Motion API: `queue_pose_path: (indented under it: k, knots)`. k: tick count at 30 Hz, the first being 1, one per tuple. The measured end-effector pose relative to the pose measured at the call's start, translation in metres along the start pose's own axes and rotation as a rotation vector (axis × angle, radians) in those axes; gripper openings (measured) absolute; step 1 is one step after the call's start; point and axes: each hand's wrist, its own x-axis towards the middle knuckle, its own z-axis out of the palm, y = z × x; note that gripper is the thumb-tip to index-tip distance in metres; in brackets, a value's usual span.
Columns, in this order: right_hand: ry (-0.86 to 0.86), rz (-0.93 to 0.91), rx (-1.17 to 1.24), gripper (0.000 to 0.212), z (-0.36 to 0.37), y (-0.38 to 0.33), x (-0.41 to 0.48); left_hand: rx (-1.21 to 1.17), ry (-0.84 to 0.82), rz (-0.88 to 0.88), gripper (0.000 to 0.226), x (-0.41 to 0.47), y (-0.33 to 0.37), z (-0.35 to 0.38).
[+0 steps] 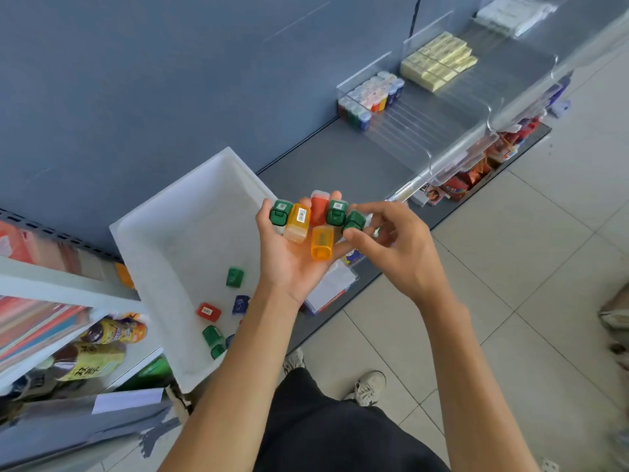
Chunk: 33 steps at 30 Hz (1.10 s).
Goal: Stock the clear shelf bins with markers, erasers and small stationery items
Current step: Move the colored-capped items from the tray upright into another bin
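Note:
My left hand (289,257) lies palm up and cups several small plastic sharpeners: two green, two orange (321,247) and one red. My right hand (391,243) pinches a further green sharpener (354,222) right beside that pile. Below them a white tub (177,212) rests on the grey shelf and holds several loose sharpeners, green (234,277), red (208,312) and blue. A clear shelf bin (401,131) farther right has rows of the same sharpeners (371,97) at its back. The neighbouring clear bin holds yellow erasers (439,61).
The grey shelf (326,165) runs along a blue back panel. A flat white packet (332,287) lies on the shelf edge under my hands. Snack packets (466,178) sit below the bins. Bottles and coloured packs fill the rack at left. Tiled floor and my shoes are below.

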Motion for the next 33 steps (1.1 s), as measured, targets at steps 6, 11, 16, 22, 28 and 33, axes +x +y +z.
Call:
queue_pose_path:
  k: [6, 11, 16, 22, 28, 33]
  knots:
    - [0.018, 0.022, 0.016, 0.028, -0.043, 0.021, -0.003, -0.018, 0.025, -0.024, 0.066, 0.021, -0.045, 0.017]
    - [0.056, 0.015, 0.034, 0.029, -0.069, 0.036, 0.019, -0.054, 0.007, -0.032, 0.06, 0.053, -0.062, 0.033]
    - [0.102, -0.051, 0.058, 0.034, -0.083, 0.044, 0.052, -0.124, -0.012, -0.022, 0.051, 0.096, -0.066, 0.039]
    - [0.076, -0.033, 0.002, 0.044, -0.109, 0.059, 0.111, -0.072, 0.045, -0.082, 0.062, 0.155, -0.069, 0.065]
    - [-0.027, -0.026, 0.001, 0.045, -0.112, 0.075, 0.148, 0.124, 0.213, -0.054, 0.055, 0.195, -0.063, 0.069]
    - [-0.12, -0.031, 0.06, 0.049, -0.113, 0.087, 0.178, 0.285, 0.333, 0.045, 0.052, 0.22, -0.059, 0.078]
